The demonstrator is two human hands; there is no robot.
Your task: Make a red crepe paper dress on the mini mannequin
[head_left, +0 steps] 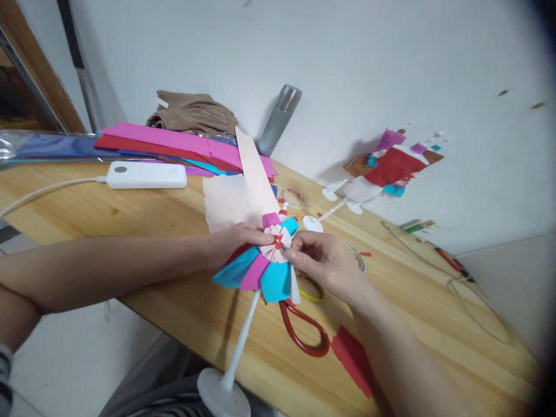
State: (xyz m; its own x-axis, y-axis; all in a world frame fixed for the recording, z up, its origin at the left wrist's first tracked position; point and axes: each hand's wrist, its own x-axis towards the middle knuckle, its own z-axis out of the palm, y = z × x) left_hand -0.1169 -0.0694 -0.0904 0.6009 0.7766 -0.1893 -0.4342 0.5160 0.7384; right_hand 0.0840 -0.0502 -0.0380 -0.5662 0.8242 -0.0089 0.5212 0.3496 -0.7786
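Between my hands is a paper flower craft (274, 281) with blue, pink, red and pale strips, on a white stand (238, 347) that leans toward me. At its centre sits a pleated pale pink rosette (274, 252) with a small red piece (278, 241) in the middle. My left hand (234, 242) grips the craft from the left, thumb pressed on the rosette by the red piece. My right hand (324, 258) pinches at the rosette's right edge; what lies between its fingertips is too small to make out.
Red-handled scissors (310, 341) and a red paper piece (353, 360) lie near the right arm. Behind are pale paper (226, 197), coloured paper strips (174, 139), a white power bank (146, 175), a grey bottle (278, 124) and finished-looking paper crafts (397, 165) on stands.
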